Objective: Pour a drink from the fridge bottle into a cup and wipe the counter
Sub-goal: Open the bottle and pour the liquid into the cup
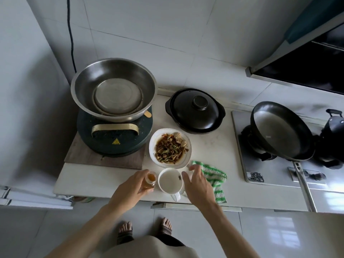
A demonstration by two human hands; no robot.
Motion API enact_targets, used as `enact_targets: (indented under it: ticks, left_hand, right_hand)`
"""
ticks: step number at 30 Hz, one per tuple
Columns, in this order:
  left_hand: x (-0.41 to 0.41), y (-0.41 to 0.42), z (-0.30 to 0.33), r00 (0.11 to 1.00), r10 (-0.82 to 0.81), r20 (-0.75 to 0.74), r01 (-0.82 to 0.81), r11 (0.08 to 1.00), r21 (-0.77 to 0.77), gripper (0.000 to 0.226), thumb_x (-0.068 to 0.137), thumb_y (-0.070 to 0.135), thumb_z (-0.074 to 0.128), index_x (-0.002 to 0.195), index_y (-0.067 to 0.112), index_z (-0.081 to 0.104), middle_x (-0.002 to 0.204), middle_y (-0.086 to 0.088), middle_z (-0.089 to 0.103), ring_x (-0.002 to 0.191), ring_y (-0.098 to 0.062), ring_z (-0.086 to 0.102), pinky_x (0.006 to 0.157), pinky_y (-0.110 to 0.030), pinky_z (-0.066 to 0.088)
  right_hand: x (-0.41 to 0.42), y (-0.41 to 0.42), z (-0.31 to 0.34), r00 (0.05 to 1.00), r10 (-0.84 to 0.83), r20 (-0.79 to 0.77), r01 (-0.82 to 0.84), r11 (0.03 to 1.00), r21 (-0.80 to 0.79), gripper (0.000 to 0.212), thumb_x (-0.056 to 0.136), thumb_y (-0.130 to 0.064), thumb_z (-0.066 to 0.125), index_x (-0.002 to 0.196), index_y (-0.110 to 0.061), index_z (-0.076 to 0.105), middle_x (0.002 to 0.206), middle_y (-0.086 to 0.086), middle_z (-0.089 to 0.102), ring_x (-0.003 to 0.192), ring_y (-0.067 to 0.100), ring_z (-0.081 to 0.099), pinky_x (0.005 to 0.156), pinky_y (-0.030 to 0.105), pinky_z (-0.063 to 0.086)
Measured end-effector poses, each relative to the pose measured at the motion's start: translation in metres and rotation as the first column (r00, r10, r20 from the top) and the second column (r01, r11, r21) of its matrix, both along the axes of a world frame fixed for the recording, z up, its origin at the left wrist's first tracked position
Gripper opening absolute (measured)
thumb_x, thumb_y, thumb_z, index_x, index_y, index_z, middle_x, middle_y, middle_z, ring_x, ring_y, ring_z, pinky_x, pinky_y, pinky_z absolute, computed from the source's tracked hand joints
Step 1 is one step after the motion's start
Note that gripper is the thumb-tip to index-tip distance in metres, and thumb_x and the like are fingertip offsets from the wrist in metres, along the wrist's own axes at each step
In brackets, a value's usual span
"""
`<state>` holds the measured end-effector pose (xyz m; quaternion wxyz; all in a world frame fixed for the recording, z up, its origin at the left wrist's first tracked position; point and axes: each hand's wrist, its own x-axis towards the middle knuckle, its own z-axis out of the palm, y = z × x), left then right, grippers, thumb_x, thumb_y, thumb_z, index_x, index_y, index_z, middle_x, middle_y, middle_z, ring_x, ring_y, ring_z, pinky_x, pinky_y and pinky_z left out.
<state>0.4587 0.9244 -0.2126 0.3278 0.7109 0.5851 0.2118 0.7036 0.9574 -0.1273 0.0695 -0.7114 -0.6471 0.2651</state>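
A small open bottle [151, 180] with amber drink stands upright near the counter's front edge, and my left hand [134, 185] grips it from the left. Right beside it sits a white cup [170, 181], its handle toward me. My right hand [197, 181] hovers just right of the cup with fingers spread and holds nothing. A green and white striped cloth [216, 178] lies on the counter [100, 178] under and to the right of that hand.
Behind the cup is a white plate of cooked food [170, 147]. A steel basin [113, 89] sits on a dark round cooker at the back left. A black lidded pot [195, 110] stands at the back, and a frying pan [281, 130] on the hob to the right.
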Motion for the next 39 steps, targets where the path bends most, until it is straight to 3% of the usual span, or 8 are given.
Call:
enact_targets:
  ticks: [4,7,9,13,21,28,35,39]
  left_hand:
    - [-0.001,0.007,0.014,0.993,-0.072,-0.097,0.074,0.997,0.019,0.062,0.085,0.047,0.073,0.137,0.043,0.04,0.126,0.018,0.055,0.111,-0.003,0.055,0.081,-0.029,0.057]
    - [0.001,0.013,0.024,0.974,-0.107,-0.198,0.117,0.993,0.035,0.063,0.084,0.049,0.074,0.137,0.045,0.042,0.116,0.016,0.051,0.101,-0.004,0.051,0.062,-0.019,0.047]
    - [0.006,0.017,0.03,0.957,-0.127,-0.262,0.143,0.989,0.042,0.065,0.082,0.048,0.076,0.137,0.043,0.043,0.109,0.013,0.05,0.094,-0.005,0.05,0.058,-0.014,0.04]
    - [0.007,0.022,0.039,0.922,-0.137,-0.363,0.165,0.985,0.047,0.07,0.076,0.042,0.082,0.138,0.038,0.051,0.103,0.007,0.051,0.093,-0.014,0.053,0.063,-0.026,0.052]
    - [0.011,0.028,0.057,0.817,-0.167,-0.552,0.244,0.967,0.068,0.075,0.069,0.038,0.088,0.136,0.042,0.054,0.097,0.003,0.052,0.088,-0.019,0.05,0.065,-0.031,0.047]
    - [0.017,0.023,0.062,0.784,-0.187,-0.592,0.267,0.963,0.049,0.079,0.063,0.035,0.092,0.134,0.039,0.057,0.095,0.002,0.053,0.086,-0.018,0.05,0.066,-0.031,0.048]
    - [0.021,0.023,0.07,0.762,-0.194,-0.618,0.262,0.965,0.02,0.077,0.061,0.032,0.093,0.13,0.039,0.06,0.093,0.001,0.054,0.083,-0.019,0.051,0.065,-0.032,0.048]
    - [0.023,0.026,0.077,0.743,-0.205,-0.637,0.27,0.963,0.005,0.077,0.058,0.03,0.094,0.127,0.038,0.063,0.092,0.0,0.055,0.083,-0.021,0.053,0.063,-0.035,0.048]
  right_hand:
    - [0.033,-0.017,-0.017,0.988,-0.152,-0.025,0.148,0.981,-0.123,0.029,0.102,-0.05,0.04,0.116,-0.024,0.039,0.122,0.009,0.067,0.089,0.027,0.064,0.073,0.037,0.049]
    - [0.042,-0.026,-0.028,0.98,-0.197,-0.004,0.193,0.967,-0.167,0.033,0.102,-0.05,0.041,0.118,-0.022,0.043,0.117,0.009,0.068,0.089,0.027,0.063,0.072,0.037,0.048]
    - [0.046,-0.031,-0.032,0.977,-0.213,-0.015,0.206,0.961,-0.185,0.035,0.102,-0.052,0.041,0.12,-0.022,0.043,0.121,0.008,0.067,0.095,0.027,0.063,0.072,0.036,0.044]
    - [0.045,-0.033,-0.035,0.979,-0.204,-0.03,0.196,0.966,-0.169,0.035,0.103,-0.051,0.041,0.122,-0.022,0.044,0.127,0.005,0.065,0.101,0.026,0.063,0.073,0.036,0.043]
    - [0.041,-0.029,-0.043,0.983,-0.18,-0.029,0.174,0.972,-0.156,0.032,0.1,-0.053,0.044,0.118,-0.026,0.044,0.126,0.004,0.063,0.087,0.021,0.056,0.069,0.035,0.042]
    - [0.04,-0.031,-0.047,0.993,-0.118,0.004,0.118,0.982,-0.149,0.035,0.1,-0.055,0.043,0.122,-0.028,0.043,0.126,0.004,0.062,0.091,0.024,0.065,0.068,0.034,0.044]
    - [0.04,-0.032,-0.046,0.991,0.014,0.137,0.0,0.995,-0.104,0.039,0.103,-0.053,0.04,0.13,-0.025,0.041,0.125,0.005,0.054,0.087,0.028,0.068,0.066,0.036,0.05]
    - [0.037,-0.033,-0.047,0.985,0.055,0.165,-0.037,0.993,-0.108,0.036,0.103,-0.053,0.039,0.129,-0.027,0.041,0.126,0.005,0.05,0.085,0.028,0.067,0.063,0.034,0.045]
